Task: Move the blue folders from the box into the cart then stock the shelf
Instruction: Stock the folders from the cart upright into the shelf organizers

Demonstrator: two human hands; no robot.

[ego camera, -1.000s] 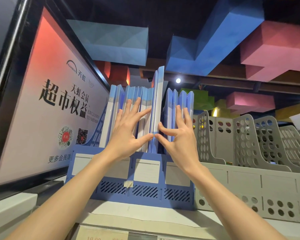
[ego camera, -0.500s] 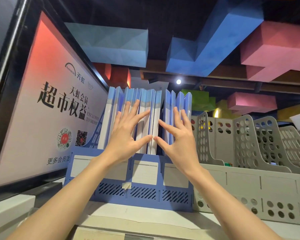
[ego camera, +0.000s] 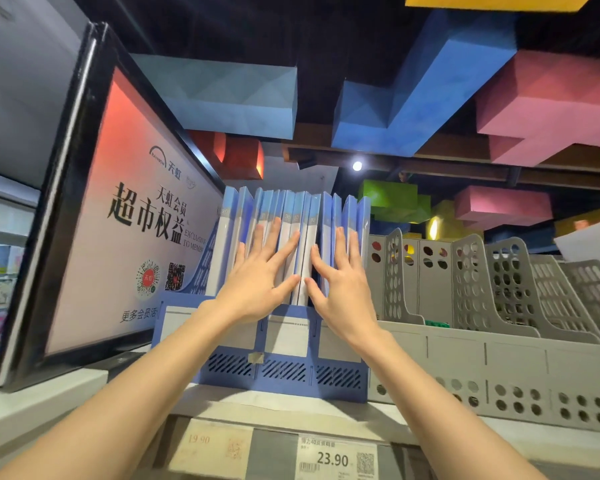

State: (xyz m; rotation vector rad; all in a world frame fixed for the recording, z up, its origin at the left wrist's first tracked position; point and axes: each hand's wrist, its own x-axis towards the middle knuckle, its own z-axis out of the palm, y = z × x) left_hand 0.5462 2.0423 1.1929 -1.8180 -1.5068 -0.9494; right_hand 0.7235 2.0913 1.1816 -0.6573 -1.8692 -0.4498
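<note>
Blue folders (ego camera: pixel 293 216) stand upright in a blue file rack (ego camera: pixel 284 370) on the shelf (ego camera: pixel 291 408). Their lower ends are hidden behind the rack's front wall and the two hands. The price label (ego camera: pixel 336 459) below is cut off by the frame edge. A second ago one folder stood above its neighbours; now the tops run level. The left hand (ego camera: pixel 257 278) and the right hand (ego camera: pixel 342 284) lie flat against the spines, fingers straight and spread, thumbs nearly meeting, gripping nothing.

Single head view, close, angled upward at shelf (ego camera: pixel 291 407) from below.
</note>
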